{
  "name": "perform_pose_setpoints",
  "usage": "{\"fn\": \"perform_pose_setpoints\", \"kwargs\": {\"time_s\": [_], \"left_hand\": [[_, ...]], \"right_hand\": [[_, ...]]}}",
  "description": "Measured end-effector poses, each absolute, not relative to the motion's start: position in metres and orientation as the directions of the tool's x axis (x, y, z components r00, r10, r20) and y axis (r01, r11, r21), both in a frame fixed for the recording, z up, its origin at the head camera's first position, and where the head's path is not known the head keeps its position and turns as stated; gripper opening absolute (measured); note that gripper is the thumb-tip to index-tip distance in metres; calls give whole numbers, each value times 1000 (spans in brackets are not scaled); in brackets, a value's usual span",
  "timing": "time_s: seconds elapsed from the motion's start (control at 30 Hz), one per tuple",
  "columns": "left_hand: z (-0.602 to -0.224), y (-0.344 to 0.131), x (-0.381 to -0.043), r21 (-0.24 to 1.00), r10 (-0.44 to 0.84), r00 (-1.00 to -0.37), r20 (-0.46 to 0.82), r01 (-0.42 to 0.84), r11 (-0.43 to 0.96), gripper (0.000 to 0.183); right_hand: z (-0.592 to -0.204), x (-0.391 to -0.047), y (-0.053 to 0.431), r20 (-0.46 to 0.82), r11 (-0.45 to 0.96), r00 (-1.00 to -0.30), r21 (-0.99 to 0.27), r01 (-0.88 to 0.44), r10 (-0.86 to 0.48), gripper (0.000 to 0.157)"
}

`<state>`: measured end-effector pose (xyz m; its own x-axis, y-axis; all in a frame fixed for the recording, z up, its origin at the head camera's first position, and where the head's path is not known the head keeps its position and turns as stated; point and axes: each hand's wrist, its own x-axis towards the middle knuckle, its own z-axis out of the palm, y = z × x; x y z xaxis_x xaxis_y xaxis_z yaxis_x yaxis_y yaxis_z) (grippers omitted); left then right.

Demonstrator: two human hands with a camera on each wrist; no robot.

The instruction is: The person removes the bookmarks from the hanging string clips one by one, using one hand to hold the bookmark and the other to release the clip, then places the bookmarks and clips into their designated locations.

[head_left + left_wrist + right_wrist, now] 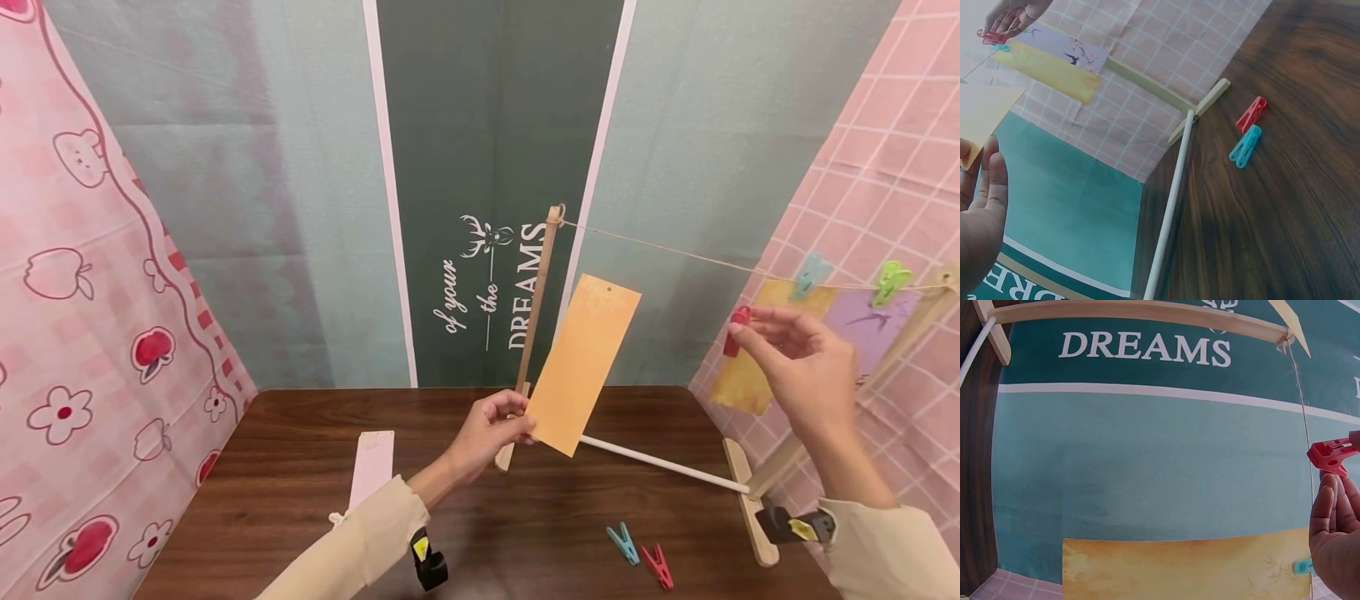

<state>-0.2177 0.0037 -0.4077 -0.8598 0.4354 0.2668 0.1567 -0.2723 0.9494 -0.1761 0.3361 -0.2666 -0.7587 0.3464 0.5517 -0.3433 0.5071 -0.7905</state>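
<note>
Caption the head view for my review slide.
Left hand holds an orange card, right hand pinches a red clothespin; two cards hang clipped to a string.

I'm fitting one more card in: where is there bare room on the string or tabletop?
Nothing is clipped to the string between the left wooden post and the yellow card. From there it is crowded: that card, the purple card, two clips, the right hand in front. On the tabletop, bare wood lies between the left sleeve and the loose blue clothespin.
</note>
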Motion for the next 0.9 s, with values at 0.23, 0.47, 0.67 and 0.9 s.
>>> {"fn": "perform_pose_setpoints", "kwargs": {"time_s": [0.23, 0.47, 0.67, 0.9], "left_hand": [[-412, -3, -215, 951, 448, -852, 270, 163, -262, 20], [-412, -11, -207, 957, 452, -858, 246, 141, -253, 20], [-413, -15, -203, 951, 442, -863, 244, 123, -283, 23], [-414, -24, -200, 949, 394, -890, 228, 114, -292, 24]], "right_hand": [[-273, -174, 335, 554, 508, -768, -786, -353, 323, 26], [-278, -173, 332, 542, 495, -774, -796, -349, 327, 24], [-287, -170, 333, 548, 516, -768, -787, -338, 332, 24], [-296, -164, 337, 518, 530, -788, -794, -299, 332, 26]]}}
